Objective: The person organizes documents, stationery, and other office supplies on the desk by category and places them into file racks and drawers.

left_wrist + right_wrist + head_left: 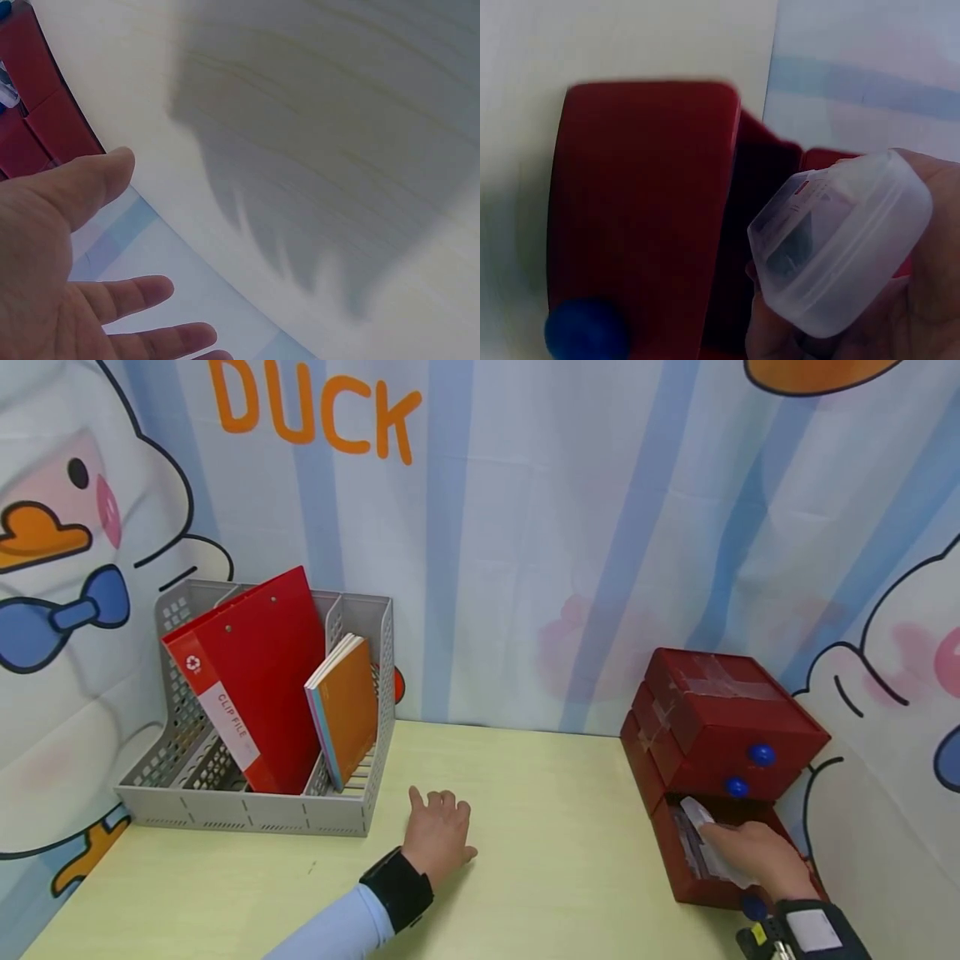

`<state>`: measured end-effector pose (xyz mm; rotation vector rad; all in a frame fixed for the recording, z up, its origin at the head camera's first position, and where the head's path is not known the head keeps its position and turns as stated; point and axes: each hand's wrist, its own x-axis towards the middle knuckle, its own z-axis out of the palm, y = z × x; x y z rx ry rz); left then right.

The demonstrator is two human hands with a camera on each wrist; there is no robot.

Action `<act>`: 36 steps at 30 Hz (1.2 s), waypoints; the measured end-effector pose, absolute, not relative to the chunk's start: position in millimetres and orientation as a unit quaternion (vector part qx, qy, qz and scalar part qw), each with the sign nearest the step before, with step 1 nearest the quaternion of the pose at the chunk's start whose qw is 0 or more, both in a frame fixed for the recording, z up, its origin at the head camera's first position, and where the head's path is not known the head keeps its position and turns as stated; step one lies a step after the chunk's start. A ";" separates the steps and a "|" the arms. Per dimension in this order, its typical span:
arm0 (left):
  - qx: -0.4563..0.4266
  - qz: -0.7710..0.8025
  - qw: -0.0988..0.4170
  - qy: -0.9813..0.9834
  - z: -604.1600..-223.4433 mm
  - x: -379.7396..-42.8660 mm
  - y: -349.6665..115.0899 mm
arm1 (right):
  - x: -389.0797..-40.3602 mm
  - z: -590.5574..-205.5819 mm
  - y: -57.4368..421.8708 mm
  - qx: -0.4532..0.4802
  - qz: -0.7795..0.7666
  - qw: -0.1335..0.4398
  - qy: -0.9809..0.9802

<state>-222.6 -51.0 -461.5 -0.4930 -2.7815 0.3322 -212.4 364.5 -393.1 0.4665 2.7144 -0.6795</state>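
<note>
My right hand (765, 858) holds a translucent plastic case (840, 247) at the pulled-out bottom drawer (665, 860) of a small red drawer cabinet (678, 714). Through the case's wall something dark and some printing show in the right wrist view; what they belong to, I cannot tell. Further clear-looking items (692, 843) lie in the drawer, partly covered by the hand. A blue knob (586, 330) sits on the drawer's front. My left hand (437, 837) hovers over the table with fingers spread, holding nothing, and casts a shadow below.
At the left stands a grey perforated organizer (247, 816), holding a red clip file (270, 685) and an orange-covered notebook (352, 710), both leaning. The cabinet's upper drawers are closed. A curtain (510, 568) with duck prints hangs behind the pale wooden table (555, 810).
</note>
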 end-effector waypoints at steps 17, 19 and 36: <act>-0.169 0.117 0.155 -0.966 -464.3 -223.3 -54.8 | -227.4 -422.5 399.0 0.248 -0.066 0.075 0.964; -0.168 0.119 0.151 -0.967 -463.9 -223.1 -55.3 | -229.6 -431.1 402.5 0.253 -0.045 0.052 0.965; -0.185 0.115 0.166 -0.962 -467.7 -219.6 -57.3 | -228.1 -454.2 411.0 0.271 -0.012 -0.023 0.962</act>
